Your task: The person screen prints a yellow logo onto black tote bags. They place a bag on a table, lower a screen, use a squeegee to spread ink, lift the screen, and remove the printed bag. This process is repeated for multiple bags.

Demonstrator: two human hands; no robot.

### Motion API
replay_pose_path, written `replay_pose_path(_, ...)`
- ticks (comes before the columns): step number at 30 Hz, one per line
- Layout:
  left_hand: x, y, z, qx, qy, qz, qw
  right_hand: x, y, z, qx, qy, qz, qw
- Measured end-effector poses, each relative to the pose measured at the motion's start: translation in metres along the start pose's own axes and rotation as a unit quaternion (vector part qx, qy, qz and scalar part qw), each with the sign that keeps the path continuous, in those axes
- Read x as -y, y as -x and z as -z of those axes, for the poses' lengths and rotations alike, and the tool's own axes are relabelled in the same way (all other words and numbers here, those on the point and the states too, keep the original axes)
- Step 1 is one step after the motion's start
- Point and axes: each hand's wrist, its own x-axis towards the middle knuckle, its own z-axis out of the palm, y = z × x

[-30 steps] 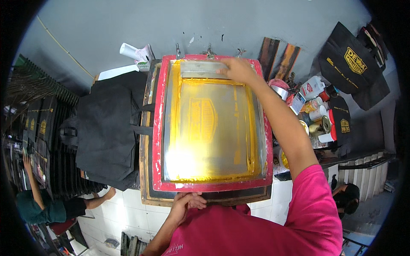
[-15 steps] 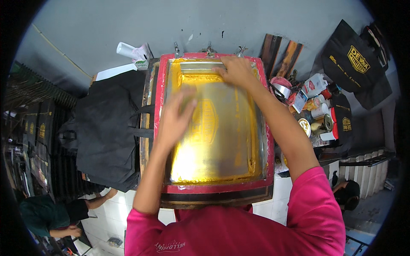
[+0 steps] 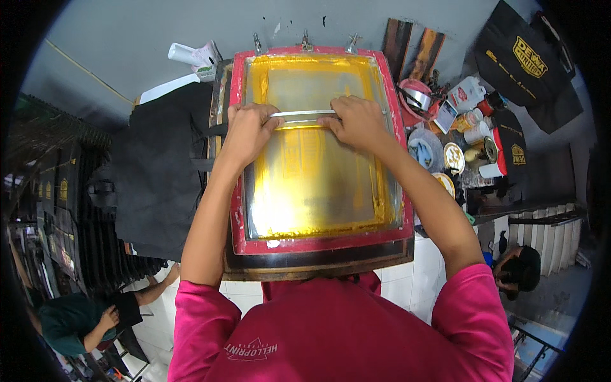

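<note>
Drawn nearer from the screen's far end since the earlier frame, the squeegee (image 3: 302, 113) now lies crosswise on the screen's upper half. Left grip (image 3: 248, 130) and right grip (image 3: 358, 124) both clasp it, one toward each end. Yellow ink (image 3: 324, 227) streaks the red-framed screen (image 3: 318, 246) beneath; metal clamps (image 3: 305, 43) stand at its far edge, black bags (image 3: 162, 172) lie left, containers (image 3: 476, 132) crowd the right.

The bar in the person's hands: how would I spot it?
Find the red frame at the centre. Across its yellow-smeared mesh, the left hand and right hand grip a slim pale bar. Unlike the metal clamps beyond, it links both hands.
</note>
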Motion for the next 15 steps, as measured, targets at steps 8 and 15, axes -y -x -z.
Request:
replay_pose_path(8, -0.045, 0.104, 0.002, 0.013, 0.011, -0.016, 1.000, 0.063, 0.094, 0.023, 0.001, -0.008, 0.005, 1.000)
replay_pose_path(15, -0.083, 0.190, 0.006, 0.010, 0.030, -0.011, 0.999, 0.120, 0.166, 0.046, 0.048, 0.006, -0.008, 0.999)
